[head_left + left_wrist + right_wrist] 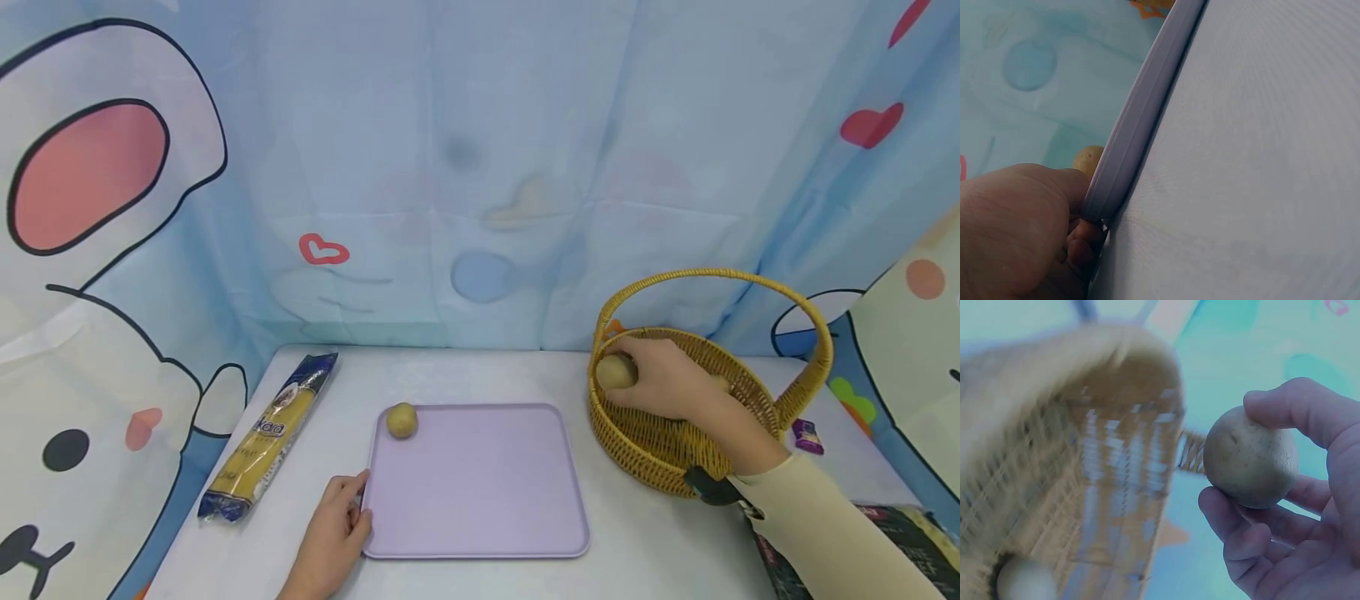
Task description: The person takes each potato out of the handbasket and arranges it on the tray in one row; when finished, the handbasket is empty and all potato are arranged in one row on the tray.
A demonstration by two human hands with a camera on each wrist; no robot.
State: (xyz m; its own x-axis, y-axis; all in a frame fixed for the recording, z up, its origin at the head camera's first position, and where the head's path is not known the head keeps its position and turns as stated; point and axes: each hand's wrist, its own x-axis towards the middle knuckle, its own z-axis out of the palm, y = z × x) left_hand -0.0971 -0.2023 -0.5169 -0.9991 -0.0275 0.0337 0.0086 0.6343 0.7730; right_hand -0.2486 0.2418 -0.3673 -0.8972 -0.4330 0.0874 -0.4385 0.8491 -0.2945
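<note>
My right hand (660, 379) grips a small potato (617, 372) above the left rim of a yellow wicker basket (660, 446); the right wrist view shows the potato (1250, 457) held between thumb and curled fingers (1235, 528). Another potato (1022, 581) lies inside the basket. A third potato (402, 420) sits on the far left corner of a lilac tray (480, 492). My left hand (337, 525) holds the tray's near left edge, and the left wrist view shows the fingers (1079, 244) curled under the tray rim (1129, 144).
A packet of spaghetti (270, 433) lies on the white table (645, 542) left of the tray. A small purple packet (807, 435) sits right of the basket, and a dark bag (900, 533) lies at the near right corner. A printed curtain (480, 167) hangs behind.
</note>
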